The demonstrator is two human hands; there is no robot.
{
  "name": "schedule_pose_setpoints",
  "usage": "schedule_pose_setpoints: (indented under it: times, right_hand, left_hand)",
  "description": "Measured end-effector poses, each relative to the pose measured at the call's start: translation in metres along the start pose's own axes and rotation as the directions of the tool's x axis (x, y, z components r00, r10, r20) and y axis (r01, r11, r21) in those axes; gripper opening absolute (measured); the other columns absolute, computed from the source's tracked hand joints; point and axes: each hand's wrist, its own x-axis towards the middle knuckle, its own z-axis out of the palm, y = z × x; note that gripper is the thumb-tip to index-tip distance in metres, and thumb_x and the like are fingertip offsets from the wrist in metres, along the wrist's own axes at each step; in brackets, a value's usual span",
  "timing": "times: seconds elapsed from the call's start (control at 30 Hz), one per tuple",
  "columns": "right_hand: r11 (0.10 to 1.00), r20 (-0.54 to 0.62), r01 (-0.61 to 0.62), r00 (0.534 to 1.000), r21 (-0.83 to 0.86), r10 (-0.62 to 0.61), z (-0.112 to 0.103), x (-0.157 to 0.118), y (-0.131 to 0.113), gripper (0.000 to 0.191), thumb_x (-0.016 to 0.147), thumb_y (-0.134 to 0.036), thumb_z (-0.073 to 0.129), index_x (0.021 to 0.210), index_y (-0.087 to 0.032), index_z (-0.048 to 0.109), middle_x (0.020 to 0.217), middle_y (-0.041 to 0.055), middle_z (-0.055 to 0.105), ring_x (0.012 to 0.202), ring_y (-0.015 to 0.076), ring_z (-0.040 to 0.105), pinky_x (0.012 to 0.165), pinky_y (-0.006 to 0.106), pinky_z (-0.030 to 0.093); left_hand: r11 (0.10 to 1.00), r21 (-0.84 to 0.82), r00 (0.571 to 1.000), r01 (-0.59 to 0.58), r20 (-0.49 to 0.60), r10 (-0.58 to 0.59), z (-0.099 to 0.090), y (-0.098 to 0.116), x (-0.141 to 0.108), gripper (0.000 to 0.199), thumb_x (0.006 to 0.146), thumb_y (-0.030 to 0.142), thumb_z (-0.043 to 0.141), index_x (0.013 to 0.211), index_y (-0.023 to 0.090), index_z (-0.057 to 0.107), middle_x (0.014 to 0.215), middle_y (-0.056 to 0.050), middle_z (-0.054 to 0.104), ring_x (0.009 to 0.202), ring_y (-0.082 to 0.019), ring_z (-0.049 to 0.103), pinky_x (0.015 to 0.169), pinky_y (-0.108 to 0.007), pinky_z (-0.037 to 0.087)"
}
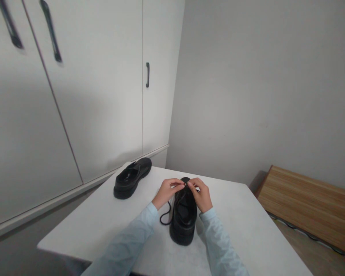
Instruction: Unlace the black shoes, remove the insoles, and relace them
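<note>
A black shoe [184, 226] stands on the white table [235, 218], its heel towards me and its toe pointing away. Over its front part, my left hand [168, 191] comes in from the left, thumb and forefinger pinched on the black shoelace. My right hand [200, 194] pinches at the lace from the other side, its fingertips almost meeting those of the left. What lies right between the fingertips is too small to see clearly. A loose length of shoelace [166, 223] curls down onto the table left of the shoe.
A second black shoe [132, 179] rests at the table's far left corner. White cupboards [103, 96] with dark handles rise behind it on the left. A grey wall [261, 96] stands beyond the table, and a wood-grain bench or panel [307, 207] sits low on the right.
</note>
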Motion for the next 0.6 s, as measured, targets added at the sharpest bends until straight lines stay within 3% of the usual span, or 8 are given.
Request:
schedule_pose_setpoints:
  times: [0.6]
  right_hand:
    - [0.999,-0.005,0.028,1.0,-0.046,-0.029,0.0011,-0.0004,-0.0013,0.025,0.087,-0.035,0.05,0.068,-0.021,0.058,0.072,0.0025,0.059,0.072,0.0174,0.056,0.067,0.028,0.043]
  left_hand:
    - [0.992,0.129,1.0,0.0,0.023,-0.003,-0.0004,-0.0034,-0.0008,0.02,0.068,0.031,0.071,0.078,0.013,0.073,0.078,-0.008,0.072,0.076,-0.021,0.065,0.075,-0.031,0.049]
